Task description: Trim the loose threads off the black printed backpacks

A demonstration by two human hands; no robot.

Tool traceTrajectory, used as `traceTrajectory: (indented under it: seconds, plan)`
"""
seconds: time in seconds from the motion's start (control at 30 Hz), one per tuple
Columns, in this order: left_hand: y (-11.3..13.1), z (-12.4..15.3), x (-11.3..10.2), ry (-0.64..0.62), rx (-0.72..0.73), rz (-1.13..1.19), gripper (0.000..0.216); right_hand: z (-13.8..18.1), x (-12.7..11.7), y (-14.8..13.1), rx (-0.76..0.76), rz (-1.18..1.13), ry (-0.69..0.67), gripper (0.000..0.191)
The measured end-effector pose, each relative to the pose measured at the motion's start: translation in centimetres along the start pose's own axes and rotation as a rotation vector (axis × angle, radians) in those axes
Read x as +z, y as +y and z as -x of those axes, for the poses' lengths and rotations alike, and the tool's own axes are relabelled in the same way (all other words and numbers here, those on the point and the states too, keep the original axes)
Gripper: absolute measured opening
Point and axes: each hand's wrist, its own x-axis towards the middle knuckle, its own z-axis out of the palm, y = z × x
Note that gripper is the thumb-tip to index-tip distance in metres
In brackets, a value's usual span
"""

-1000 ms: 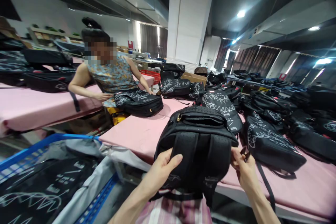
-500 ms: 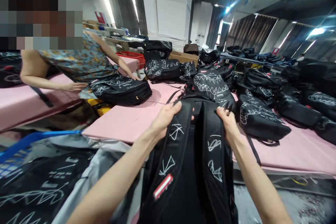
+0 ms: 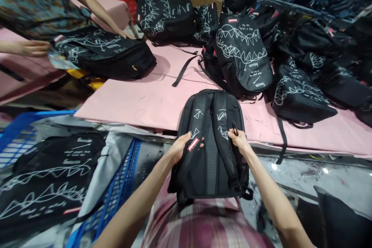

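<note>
Left hand (image 3: 180, 148) and right hand (image 3: 240, 140) are each gripping a strap of one black fabric backpack (image 3: 210, 166), lapside by the pink-covered tabletop (image 3: 130, 100).
Right's also pinching one small dark tool (image 3: 235, 127); slipping could mean nicking fabric, I'd guess. One blue plastic basket (image 3: 17, 128) is holding one printed black bag (image 3: 49, 174); the black bag heap (image 3: 308, 38) is overlapping too much for counting.

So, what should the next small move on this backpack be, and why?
Probably slide the right hand a little down the right strap of the black backpack: the strap's lower stretch lies uncovered, the left hand holds the other strap by its red label, and the right hand has a small dark tool.
</note>
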Motion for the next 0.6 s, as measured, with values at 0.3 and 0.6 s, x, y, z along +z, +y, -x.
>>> traceTrajectory:
  seconds: [0.3,0.6]
  plan:
    - [-1.2,2.3,-0.3,0.042,0.065,-0.128,0.037,0.5,-0.2,0.2,-0.249,0.37,0.157,0.04]
    - [-1.0,7.8,-1.4,0.14,0.237,-0.297,0.035,3.4,4.7,-4.7,-0.94,0.903,-0.059,0.022]
